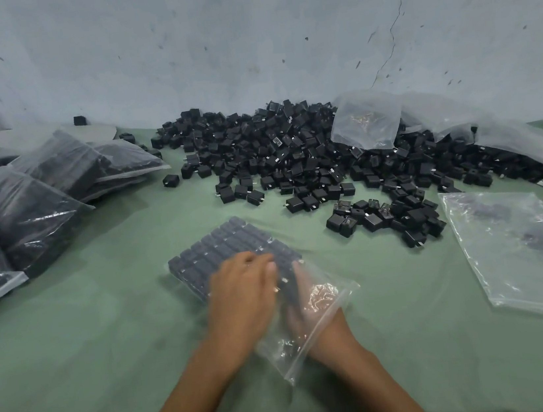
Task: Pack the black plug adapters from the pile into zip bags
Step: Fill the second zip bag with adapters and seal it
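Adapters (223, 243) in rows inside zip bag (282, 351), left hand (243, 292) pressing flat on top, grip spread, right hand (306, 308) inside, grip unclear through plastic

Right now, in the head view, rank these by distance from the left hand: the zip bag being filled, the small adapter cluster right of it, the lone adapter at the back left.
1. Zip bag being filled: directly under the left hand, which rests on it.
2. Small adapter cluster: off to the right, mid-distance.
3. Lone adapter: far back left, against the wall.
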`<state>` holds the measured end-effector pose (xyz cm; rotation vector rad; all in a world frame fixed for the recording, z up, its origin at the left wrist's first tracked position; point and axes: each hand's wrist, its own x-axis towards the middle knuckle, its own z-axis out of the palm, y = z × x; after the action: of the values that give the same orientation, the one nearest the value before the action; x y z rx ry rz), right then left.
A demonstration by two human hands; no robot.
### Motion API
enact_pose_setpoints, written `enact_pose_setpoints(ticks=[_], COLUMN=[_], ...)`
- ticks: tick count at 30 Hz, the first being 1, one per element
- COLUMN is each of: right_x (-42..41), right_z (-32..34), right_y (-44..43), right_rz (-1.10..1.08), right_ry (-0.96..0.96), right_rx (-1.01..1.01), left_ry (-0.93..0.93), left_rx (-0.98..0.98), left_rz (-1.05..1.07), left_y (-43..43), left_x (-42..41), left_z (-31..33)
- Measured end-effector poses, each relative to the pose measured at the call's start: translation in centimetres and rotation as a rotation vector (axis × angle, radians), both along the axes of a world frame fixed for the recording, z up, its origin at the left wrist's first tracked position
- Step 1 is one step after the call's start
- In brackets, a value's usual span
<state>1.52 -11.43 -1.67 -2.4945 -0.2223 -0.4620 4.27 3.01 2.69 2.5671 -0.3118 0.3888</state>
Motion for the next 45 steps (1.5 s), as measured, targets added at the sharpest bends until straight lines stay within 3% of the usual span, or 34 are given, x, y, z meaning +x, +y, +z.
enact_pose_setpoints(ticks=[3, 11, 14, 18, 24, 30, 34, 39, 41, 45], right_x=[0.4, 1.7, 2.4, 1.1, -3.6, -3.2, 3.4, 10.0, 10.8, 10.7], right_z=[-0.5, -0.8, -0.5, 0.5, 1.2, 5.5, 6.0, 3.4, 2.2, 1.5], right_y=[0.1, 0.1, -0.4, -1.9, -5.8, -9.4, -11.7, -12.5, -12.4, -12.4], right_rz=[-0.051, -0.090, -0.047, 0.142, 0.162, -0.061, -0.231, -0.312, -0.310, -0.346], right_ry=[0.116, 0.291, 0.254, 0.235, 0.257, 0.005, -0.035, 0.332, 0.357, 0.164], right_rx=[-0.078, -0.116, -0.111, 0.059, 0.024, 0.329, 0.148, -0.115, -0.101, 0.039], left_ry=[0.181, 0.123, 0.126, 0.123, 0.094, 0.088, 0.090, 0.092, 0.086, 0.075], left_rx=[-0.036, -0.159, -0.180, -0.229, -0.238, -0.244, -0.249, -0.261, -0.256, -0.258], left_rz=[0.280, 0.204, 0.185, 0.155, 0.139, 0.159, 0.157, 0.150, 0.154, 0.189], left_y=[4.4, 4.0, 3.7, 4.6, 5.4, 5.0, 4.8, 5.0, 5.1, 5.1], left_x=[1.5, 3.7, 4.7, 4.9, 4.7, 4.7, 4.6, 4.5, 4.5, 4.5], left_z=[-2.1, -4.1, -3.8, -4.4, -5.3, -5.3, -5.2, -5.2, -5.3, -5.1])
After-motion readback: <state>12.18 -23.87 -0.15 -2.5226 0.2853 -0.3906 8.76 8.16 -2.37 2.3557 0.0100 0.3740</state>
